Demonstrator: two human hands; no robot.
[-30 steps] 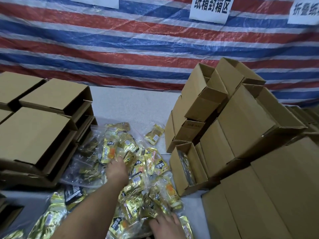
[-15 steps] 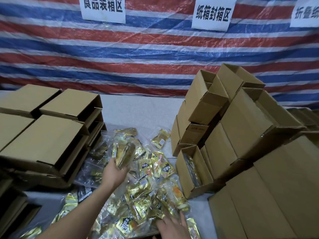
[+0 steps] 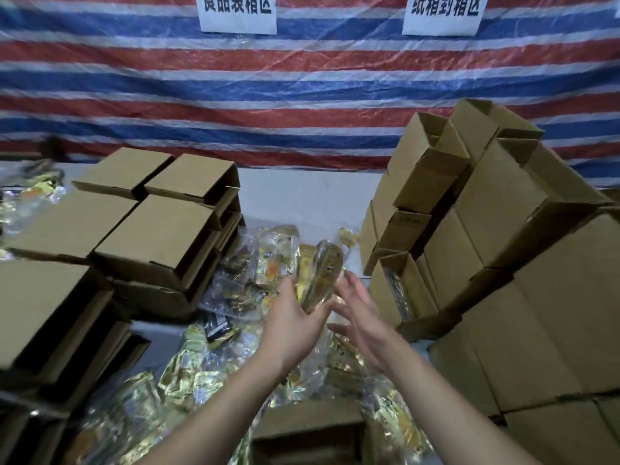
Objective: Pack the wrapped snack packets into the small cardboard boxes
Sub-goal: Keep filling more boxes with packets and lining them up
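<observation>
My left hand (image 3: 295, 318) holds up a gold wrapped snack packet (image 3: 320, 276) above the heap of packets (image 3: 235, 297) on the table. Close beside it on the right is my right hand (image 3: 360, 313), fingers spread and straight, its fingertips near the packet's edge. An open small cardboard box (image 3: 401, 286) with a packet standing inside sits just right of the hands. Another open box (image 3: 312, 431) lies at the bottom centre, under my forearms.
Stacked brown boxes (image 3: 151, 236) fill the left side, and a taller pile of boxes (image 3: 496, 209) rises on the right. A striped tarp (image 3: 302, 95) with paper signs hangs behind. More packets (image 3: 30, 193) lie at far left.
My left hand picked a packet from the heap and raised it toward the centre. My right hand left the packets near the front edge and came up beside it. The view tilted upward.
</observation>
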